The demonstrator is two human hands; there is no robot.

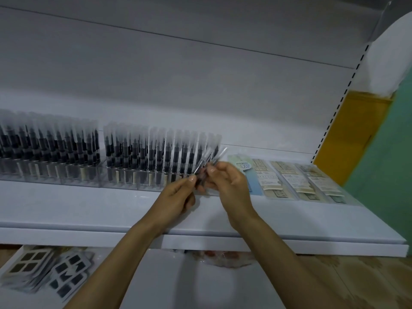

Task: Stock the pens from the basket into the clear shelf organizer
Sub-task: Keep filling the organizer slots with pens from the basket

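Hands are meeting over the shelf point(89, 208), just off the right end of the organizer point(124, 182). Left hand point(176, 197) is pinching a small bunch of pens point(217, 155) between thumb and curled fingers; right hand point(229, 186) is gripping the same bunch from the other side, fingers curled. Bunch is pointing up and right, blurred, count unclear. Organizer is running along the shelf's back-left stretch, with stocked pens point(156, 152) standing upright inside. Packets point(289, 177) are lying flat toward the right edge.

Bare shelf front point(78, 208) free to pass, upright pens point(138, 152) in clear organizer point(66, 178) wall off back left, flat packets point(301, 179) cover back right, open air above them.
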